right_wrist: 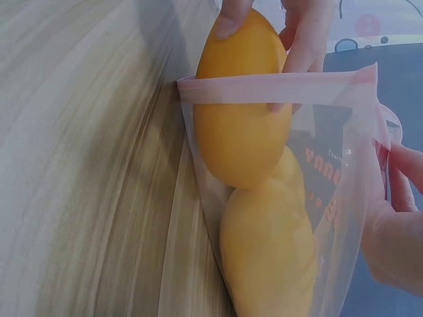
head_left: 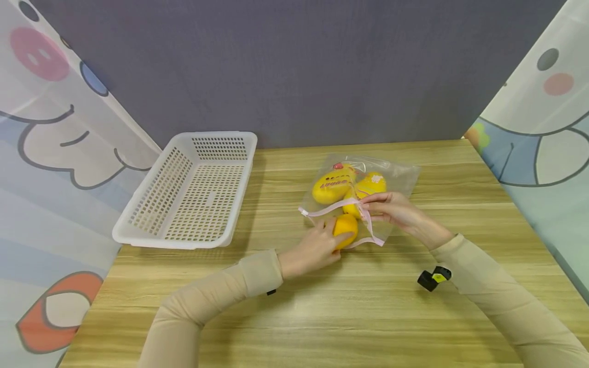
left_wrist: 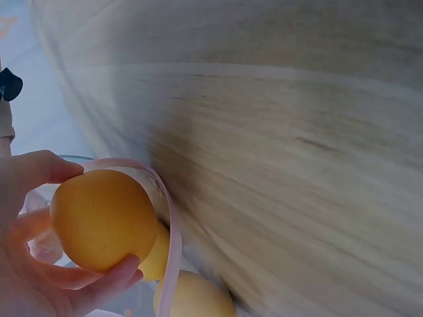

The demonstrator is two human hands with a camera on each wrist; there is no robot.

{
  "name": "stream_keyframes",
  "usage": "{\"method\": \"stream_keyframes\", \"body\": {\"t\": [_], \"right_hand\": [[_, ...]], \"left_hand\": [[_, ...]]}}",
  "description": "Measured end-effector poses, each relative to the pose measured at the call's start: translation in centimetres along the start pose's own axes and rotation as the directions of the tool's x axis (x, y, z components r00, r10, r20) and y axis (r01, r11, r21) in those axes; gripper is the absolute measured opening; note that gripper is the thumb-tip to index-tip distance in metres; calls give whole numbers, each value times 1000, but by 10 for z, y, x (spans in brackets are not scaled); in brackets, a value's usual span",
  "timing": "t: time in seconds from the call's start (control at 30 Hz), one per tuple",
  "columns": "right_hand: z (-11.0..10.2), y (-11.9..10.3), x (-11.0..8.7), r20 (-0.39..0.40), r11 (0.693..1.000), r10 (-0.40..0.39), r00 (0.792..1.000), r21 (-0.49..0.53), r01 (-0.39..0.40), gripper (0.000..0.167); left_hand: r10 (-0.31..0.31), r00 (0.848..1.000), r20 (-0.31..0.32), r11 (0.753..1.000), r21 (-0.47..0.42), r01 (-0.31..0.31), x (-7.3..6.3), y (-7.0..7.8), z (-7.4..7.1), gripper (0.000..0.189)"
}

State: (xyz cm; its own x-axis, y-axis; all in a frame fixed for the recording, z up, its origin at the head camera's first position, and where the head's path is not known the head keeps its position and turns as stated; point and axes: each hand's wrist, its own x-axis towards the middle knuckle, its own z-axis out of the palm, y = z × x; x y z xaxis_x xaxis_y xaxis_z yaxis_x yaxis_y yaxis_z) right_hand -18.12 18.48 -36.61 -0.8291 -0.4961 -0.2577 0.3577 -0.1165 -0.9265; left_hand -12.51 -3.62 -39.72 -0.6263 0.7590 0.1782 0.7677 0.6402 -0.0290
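My left hand (head_left: 310,250) holds a yellow mango (head_left: 346,228) at the mouth of a clear zip bag (head_left: 401,173) with a pink seal strip. Seen from the left wrist, the thumb and fingers curl round this mango (left_wrist: 104,221). From the right wrist, its lower part shows through the plastic, below the pink rim (right_wrist: 264,87), and its upper part sticks out. With its fingertips, my right hand (head_left: 397,210) pinches the right side of the bag's mouth. Two more mangoes, one at the back left (head_left: 332,188) and one beside it (head_left: 371,187), lie inside the bag.
A white perforated plastic basket (head_left: 240,197) stands at the left of the wooden table (head_left: 359,317). Behind the table rises a dark grey panel (head_left: 294,76), with cartoon-printed curtains (head_left: 547,163) at both sides. A black wrist camera (head_left: 434,278) hangs by the right sleeve.
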Motion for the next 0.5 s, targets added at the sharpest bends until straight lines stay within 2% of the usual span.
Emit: {"method": "stream_keyframes", "body": {"t": [0.23, 0.5], "right_hand": [[-2, 1, 1, 12, 1000, -12, 1000, 1, 12, 25], [-2, 2, 1, 12, 1000, -10, 1000, 11, 10, 26]], "left_hand": [[28, 999, -29, 999, 36, -27, 6, 0, 7, 44], [53, 998, -30, 996, 72, -51, 13, -4, 15, 41]]}}
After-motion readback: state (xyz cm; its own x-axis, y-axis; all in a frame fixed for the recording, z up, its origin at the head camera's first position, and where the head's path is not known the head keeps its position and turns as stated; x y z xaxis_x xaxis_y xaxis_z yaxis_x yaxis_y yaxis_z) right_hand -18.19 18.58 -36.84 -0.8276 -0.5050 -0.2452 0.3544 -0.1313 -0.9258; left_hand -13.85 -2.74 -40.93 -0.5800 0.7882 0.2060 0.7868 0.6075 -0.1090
